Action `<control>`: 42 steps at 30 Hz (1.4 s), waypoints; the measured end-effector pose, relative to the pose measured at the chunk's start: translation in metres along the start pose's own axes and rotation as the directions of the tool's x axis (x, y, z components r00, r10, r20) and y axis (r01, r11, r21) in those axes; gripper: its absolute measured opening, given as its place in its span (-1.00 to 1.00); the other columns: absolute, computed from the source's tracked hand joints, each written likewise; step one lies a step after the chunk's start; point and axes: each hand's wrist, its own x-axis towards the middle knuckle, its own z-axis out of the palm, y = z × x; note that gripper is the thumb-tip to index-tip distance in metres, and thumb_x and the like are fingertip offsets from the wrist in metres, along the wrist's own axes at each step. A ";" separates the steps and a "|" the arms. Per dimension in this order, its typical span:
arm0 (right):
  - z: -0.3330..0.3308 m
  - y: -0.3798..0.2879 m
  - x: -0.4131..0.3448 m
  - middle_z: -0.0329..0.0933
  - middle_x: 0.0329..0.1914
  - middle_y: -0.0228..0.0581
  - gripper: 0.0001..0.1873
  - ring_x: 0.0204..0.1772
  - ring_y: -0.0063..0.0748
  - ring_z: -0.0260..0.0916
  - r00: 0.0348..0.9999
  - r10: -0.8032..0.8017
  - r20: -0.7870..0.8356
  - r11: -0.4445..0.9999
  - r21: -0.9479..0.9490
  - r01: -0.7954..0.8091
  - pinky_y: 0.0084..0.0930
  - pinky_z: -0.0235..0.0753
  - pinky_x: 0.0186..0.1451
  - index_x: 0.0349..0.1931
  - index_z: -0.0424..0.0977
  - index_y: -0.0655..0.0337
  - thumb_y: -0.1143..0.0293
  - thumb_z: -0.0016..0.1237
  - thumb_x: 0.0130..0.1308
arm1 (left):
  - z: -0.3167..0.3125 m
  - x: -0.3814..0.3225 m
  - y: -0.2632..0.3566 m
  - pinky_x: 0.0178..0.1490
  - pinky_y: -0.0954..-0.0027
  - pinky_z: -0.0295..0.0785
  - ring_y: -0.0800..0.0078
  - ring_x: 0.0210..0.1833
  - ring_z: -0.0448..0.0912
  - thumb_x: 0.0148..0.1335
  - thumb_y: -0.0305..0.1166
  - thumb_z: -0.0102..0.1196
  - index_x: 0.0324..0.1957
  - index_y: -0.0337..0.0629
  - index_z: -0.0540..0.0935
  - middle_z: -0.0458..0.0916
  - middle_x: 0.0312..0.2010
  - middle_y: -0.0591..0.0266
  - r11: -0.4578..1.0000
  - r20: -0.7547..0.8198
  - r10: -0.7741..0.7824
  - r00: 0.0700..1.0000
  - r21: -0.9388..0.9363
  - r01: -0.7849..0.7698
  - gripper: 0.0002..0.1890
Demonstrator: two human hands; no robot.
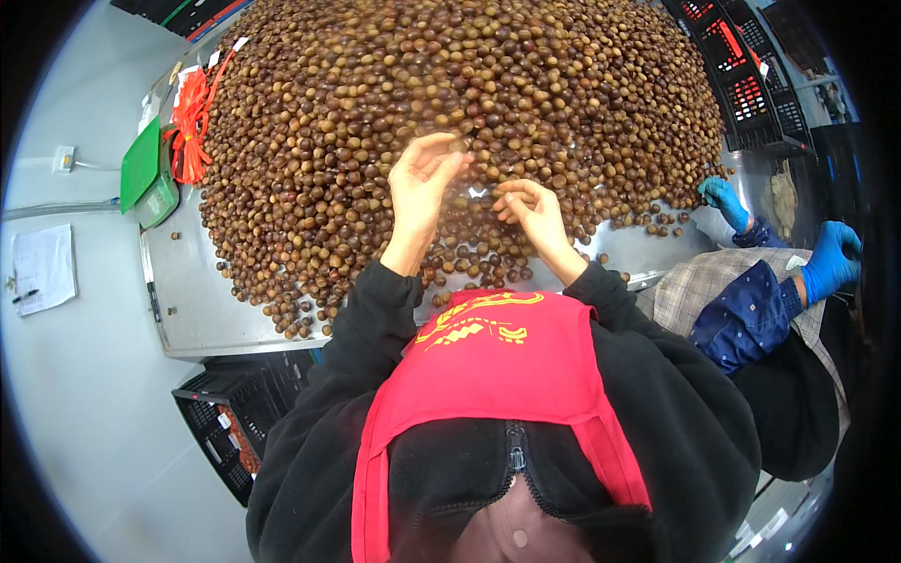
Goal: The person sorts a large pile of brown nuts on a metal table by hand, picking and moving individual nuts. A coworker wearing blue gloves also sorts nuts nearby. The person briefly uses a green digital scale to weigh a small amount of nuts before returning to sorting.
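Observation:
A wide heap of small round brown fruits or nuts [338,141] covers most of the metal table [190,281] before me. Over the near middle of the heap, my left hand [426,172] is raised with its fingers curled and the thumb towards the fingertips. To its right and a little nearer me, my right hand [528,207] has bent fingers just above the heap. Whether either hand holds a single piece cannot be told. Between the hands, a small shiny patch [477,191] shows among the pieces. Loose pieces lie beside my red apron [493,359].
Left on the table are a green-lidded plastic box [144,169] and orange-red straps or mesh [188,127]. Black crates [764,91] border the right side; another crate [218,429] stands below left. At right, a co-worker's blue-gloved hand [725,200] reaches the heap's edge.

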 end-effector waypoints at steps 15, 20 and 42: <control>-0.027 0.007 0.001 0.72 -0.26 -0.17 -0.80 -0.24 -0.47 0.66 0.979 -0.064 -0.194 0.995 0.062 0.077 -0.51 0.63 -0.15 0.03 0.57 0.39 0.48 -0.03 0.54 | 0.012 -0.011 -0.017 -0.37 0.55 0.26 0.68 -0.47 0.36 0.62 -0.29 -0.04 -0.05 -0.14 0.52 0.46 -0.43 0.41 0.989 0.197 -0.141 0.970 -0.003 0.145 -0.84; -0.089 0.010 0.007 0.70 -0.17 -0.23 -0.82 -0.16 -0.47 0.63 0.724 -0.269 -0.635 0.951 -0.059 0.302 -0.53 0.61 -0.04 0.01 0.59 0.35 0.52 0.02 0.50 | 0.007 -0.032 -0.035 -0.45 0.52 0.06 0.69 -0.49 0.16 0.68 -0.25 -0.19 -0.24 -0.07 0.40 0.24 -0.49 0.46 0.922 0.148 -0.387 0.910 0.044 0.385 -0.74; -0.272 -0.071 -0.092 0.31 0.53 -0.18 -0.53 0.54 -0.44 0.23 0.899 -0.396 0.185 -0.917 -0.044 -0.395 -0.55 0.36 0.48 0.40 0.37 0.32 0.53 -0.10 0.52 | -0.010 0.013 -0.097 -0.43 0.26 0.46 0.18 -0.46 0.58 0.42 -0.41 0.22 -0.27 -0.19 0.61 0.58 -0.47 0.15 -0.069 0.444 0.407 0.799 0.886 -0.458 -0.88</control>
